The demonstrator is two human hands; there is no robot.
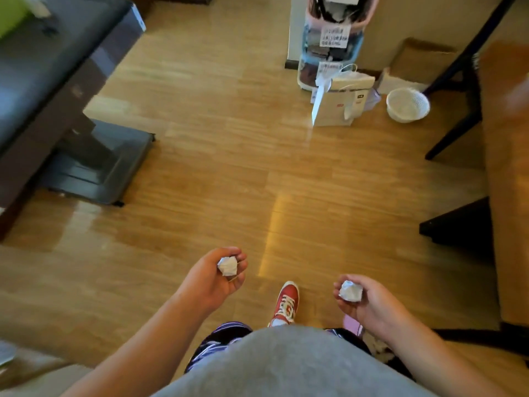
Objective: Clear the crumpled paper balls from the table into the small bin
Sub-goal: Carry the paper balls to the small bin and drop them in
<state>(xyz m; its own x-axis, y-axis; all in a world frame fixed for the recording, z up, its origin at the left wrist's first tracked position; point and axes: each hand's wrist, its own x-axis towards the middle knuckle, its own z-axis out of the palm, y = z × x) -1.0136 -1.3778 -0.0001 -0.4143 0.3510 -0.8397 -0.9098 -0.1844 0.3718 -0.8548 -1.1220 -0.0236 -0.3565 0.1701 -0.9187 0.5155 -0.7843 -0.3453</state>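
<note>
My left hand [211,282] is held palm up in front of me, its fingers curled round a white crumpled paper ball [228,265]. My right hand [365,303] grips a second crumpled paper ball [350,291] the same way. Both hands hover over the wooden floor, well short of the small white mesh bin [408,105], which stands on the floor far ahead to the right, beside a table leg. The bin looks empty from here.
A wooden table [506,173] with black legs runs along the right edge. A paper bag [340,101] and stacked baskets [329,44] stand left of the bin. A dark table [43,81] on a grey base fills the left. My red shoe [286,302] steps forward.
</note>
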